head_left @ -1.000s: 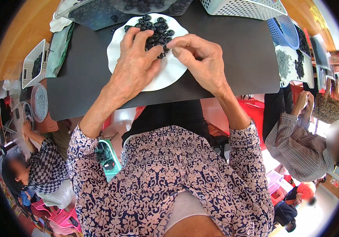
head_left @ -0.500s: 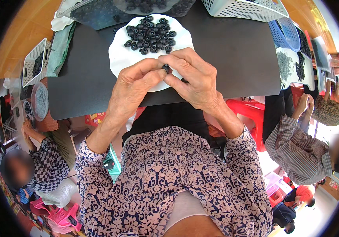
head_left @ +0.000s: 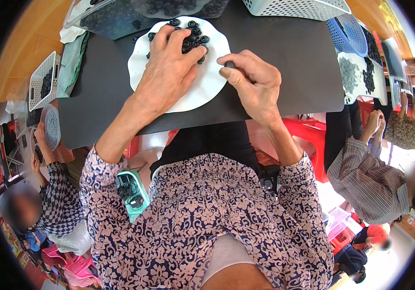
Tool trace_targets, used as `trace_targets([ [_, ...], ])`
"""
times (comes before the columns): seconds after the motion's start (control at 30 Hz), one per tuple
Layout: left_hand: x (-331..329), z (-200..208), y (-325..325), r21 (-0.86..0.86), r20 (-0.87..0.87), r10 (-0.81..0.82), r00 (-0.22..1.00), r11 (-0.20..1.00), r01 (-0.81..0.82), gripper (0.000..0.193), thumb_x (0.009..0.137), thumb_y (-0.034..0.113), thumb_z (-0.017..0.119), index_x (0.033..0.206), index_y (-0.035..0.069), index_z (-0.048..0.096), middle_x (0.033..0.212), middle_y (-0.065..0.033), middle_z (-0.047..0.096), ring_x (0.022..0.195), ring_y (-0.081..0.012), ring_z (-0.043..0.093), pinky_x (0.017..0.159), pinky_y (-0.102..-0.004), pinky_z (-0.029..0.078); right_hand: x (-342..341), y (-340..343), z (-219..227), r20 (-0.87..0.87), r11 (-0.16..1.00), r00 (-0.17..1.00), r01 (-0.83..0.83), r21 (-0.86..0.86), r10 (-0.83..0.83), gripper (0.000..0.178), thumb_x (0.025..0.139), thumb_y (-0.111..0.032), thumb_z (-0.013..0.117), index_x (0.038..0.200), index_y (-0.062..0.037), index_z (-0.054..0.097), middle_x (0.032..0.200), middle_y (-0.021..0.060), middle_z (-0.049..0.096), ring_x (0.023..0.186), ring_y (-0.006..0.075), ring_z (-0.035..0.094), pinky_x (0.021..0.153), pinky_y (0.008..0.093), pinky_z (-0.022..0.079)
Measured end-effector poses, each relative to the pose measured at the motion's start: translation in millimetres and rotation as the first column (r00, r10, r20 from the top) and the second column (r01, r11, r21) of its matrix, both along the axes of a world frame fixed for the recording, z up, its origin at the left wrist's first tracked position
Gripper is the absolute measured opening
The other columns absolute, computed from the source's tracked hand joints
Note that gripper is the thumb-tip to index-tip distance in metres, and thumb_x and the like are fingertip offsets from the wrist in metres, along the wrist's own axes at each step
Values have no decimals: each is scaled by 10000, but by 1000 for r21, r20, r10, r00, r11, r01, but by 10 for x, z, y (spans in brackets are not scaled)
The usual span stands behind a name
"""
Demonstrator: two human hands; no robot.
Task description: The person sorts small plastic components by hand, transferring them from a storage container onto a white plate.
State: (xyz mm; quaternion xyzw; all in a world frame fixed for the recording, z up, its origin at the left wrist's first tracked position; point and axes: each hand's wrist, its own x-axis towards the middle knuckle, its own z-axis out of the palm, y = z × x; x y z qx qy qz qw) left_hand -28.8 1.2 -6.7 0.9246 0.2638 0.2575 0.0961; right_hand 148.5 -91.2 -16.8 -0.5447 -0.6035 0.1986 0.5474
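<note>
My left hand (head_left: 165,72) reaches over the white scalloped plate (head_left: 206,92), its fingers spread and its fingertips among small round black parts with ring-like ends (head_left: 195,37). The fingers and palm hide much of that pile. Right of the plate's edge, my right hand (head_left: 258,84) pinches a small black part (head_left: 229,64) between thumb and forefinger. Its other fingers curl inward, and I cannot make out whether they hold anything more.
Behind the plate stands a clear bin (head_left: 115,21) with more black parts. A white perforated basket (head_left: 297,8) is at the back right, a blue basket (head_left: 347,36) beyond it. Green cloth (head_left: 73,67) lies on the dark table's (head_left: 294,72) left. People sit on both sides.
My hands have come apart. The left has moved forward onto the pile, its fingers spreading; the right has shifted rightward off the plate, pinching a black part.
</note>
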Motion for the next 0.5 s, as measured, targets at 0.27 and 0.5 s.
trace_targets([
  [0.27, -36, -126, 111, 56, -147, -47, 988, 997, 56, 313, 772, 45, 686, 1081, 57, 637, 1294, -173, 471, 1279, -403, 350, 1019, -483, 392, 59, 4, -72, -811, 901, 551, -428, -75, 194, 213, 942, -168, 617, 1060, 8, 641, 828, 13, 591, 544, 20, 384, 433, 175, 259],
  [0.5, -122, 67, 39, -24, -106, -12, 994, 1000, 9, 308, 777, 31, 671, 1083, 59, 639, 1296, -175, 465, 1275, -391, 355, 1008, -473, 412, 2, 17, -11, -796, 908, 571, -414, -70, 199, 232, 955, -186, 597, 1052, 21, 636, 829, 27, 592, 530, 17, 373, 421, 180, 238],
])
